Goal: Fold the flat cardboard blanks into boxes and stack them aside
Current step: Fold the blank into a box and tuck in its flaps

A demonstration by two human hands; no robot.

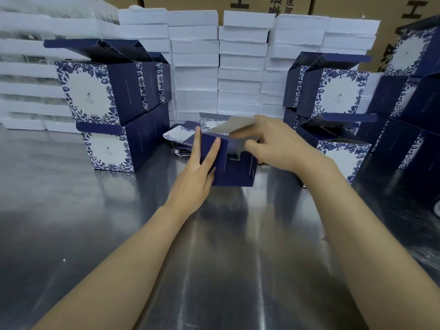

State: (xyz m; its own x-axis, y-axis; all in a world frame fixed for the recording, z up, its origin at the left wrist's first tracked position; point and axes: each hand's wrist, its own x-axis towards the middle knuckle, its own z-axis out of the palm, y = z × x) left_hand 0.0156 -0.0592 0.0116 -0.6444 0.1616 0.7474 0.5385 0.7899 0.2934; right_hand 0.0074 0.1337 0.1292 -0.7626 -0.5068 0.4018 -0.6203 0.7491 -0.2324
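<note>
**Half-folded box between your hands at mid-desk**

Your left hand [197,167] lies flat against the left wall of the box [234,173]. Its fingers are straight and point away from you, and the palm is pressed to the navy card. Your right hand [273,141] is at the box's upper right edge, fingers curled in on a grey-backed flap [234,126]. The flap is blurred, so you can't tell exactly how the fingertips pinch it. The two hands are apart, one on each side of the box.

The box stands on the steel desk [107,222], roughly in the middle, just beyond your forearms. It is only partly formed. The near and left walls are upright, the top is open, and the flap tilts over the opening.

Just behind the box, flat blanks [178,135] lie on the desk with their white-and-blue print up. The box and your left hand partly hide them.

On the left, apart from the box, the left stack [107,115] of folded boxes stands two high, with the top lids raised. On the right, near your right hand, the right stack [333,96] is also two high with its lids up. More navy boxes are piled at the right edge [409,103].

Along the far side of the desk, white foam [240,63] slabs rise in several columns behind both stacks. Brown cartons [297,5] with black print show above them.
</note>
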